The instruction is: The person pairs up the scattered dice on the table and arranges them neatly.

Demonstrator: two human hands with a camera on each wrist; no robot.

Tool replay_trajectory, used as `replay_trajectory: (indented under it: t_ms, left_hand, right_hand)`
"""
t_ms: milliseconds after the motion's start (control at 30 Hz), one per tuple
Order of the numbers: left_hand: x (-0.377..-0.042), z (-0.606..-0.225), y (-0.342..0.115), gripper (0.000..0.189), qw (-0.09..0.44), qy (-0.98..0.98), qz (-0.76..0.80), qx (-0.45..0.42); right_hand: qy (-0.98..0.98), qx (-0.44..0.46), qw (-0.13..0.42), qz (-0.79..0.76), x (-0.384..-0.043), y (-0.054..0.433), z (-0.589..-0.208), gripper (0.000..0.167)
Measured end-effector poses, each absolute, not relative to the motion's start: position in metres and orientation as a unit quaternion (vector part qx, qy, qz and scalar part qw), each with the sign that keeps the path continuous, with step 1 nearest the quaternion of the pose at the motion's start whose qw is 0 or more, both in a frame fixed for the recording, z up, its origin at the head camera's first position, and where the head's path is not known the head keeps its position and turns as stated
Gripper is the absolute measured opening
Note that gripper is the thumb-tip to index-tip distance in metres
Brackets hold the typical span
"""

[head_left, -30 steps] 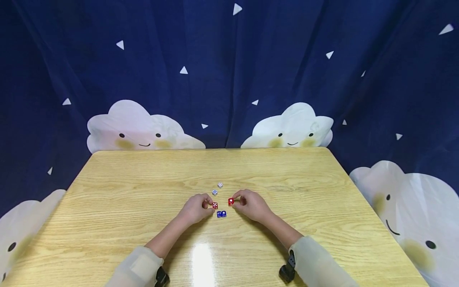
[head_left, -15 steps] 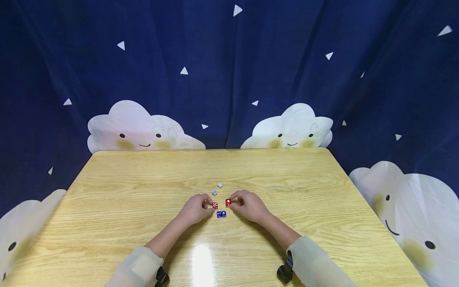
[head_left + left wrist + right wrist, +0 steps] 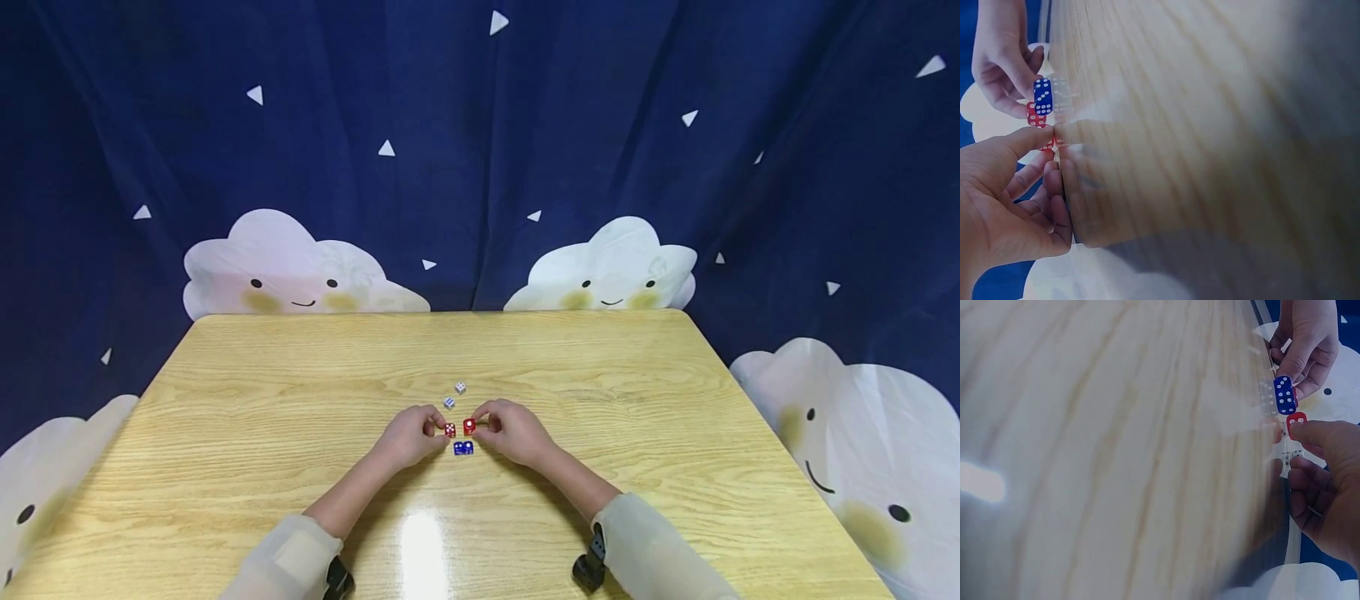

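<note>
My left hand [image 3: 409, 435] pinches a red die [image 3: 450, 430] between thumb and forefinger, low at the table. Opposite it, my right hand [image 3: 517, 431] pinches a second red die [image 3: 469, 427] in the same way, a narrow gap from the first. Two blue dice [image 3: 463, 448] sit side by side just in front of the red pair. In the right wrist view a blue die [image 3: 1285, 395] stands beside the red die [image 3: 1297, 422] at my thumb. The left wrist view has my thumb and fingers covering part of the left red die [image 3: 1047, 145].
Behind the red dice lie two white dice, one nearer [image 3: 449, 402] and one farther [image 3: 461, 387], set diagonally. The wooden table [image 3: 600, 358] reaches back to a dark blue curtain [image 3: 450, 125] with printed clouds. Light glares off the table [image 3: 423, 550] near the front.
My right hand has moved left with its red die, narrowing the gap to the other red die. The left hand and the blue and white dice have stayed put.
</note>
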State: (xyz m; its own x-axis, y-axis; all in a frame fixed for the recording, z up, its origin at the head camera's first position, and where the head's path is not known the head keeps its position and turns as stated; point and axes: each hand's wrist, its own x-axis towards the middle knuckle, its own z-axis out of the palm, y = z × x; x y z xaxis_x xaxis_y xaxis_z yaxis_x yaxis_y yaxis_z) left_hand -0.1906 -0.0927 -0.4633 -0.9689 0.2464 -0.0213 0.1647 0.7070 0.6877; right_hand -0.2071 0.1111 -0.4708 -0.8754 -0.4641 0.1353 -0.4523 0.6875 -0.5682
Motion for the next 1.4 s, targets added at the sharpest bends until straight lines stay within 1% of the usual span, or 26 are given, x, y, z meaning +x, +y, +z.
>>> replay_trajectory:
  t_ms: [367, 600, 1067, 1400]
  left_hand:
    - [-0.1894, -0.4622, -0.0931, 0.015, 0.069, 0.920, 0.371, 0.103]
    - [-0.1900, -0.4621, -0.0929, 0.016, 0.068, 0.920, 0.373, 0.104]
    - [-0.1889, -0.4598, -0.0923, 0.015, 0.066, 0.922, 0.367, 0.106]
    - [-0.1898, -0.4619, -0.0953, 0.019, 0.065, 0.917, 0.374, 0.120]
  right_hand:
    - [0.915, -0.257, 0.020, -0.310, -0.2091, 0.1063, -0.4723, 0.020]
    - [0.917, -0.260, 0.020, -0.301, -0.2103, 0.1035, -0.4713, 0.020]
    - [0.913, -0.260, 0.037, -0.311, -0.2117, 0.1037, -0.4692, 0.021]
    - [0.913, -0.257, 0.039, -0.315, -0.2125, 0.1037, -0.4709, 0.022]
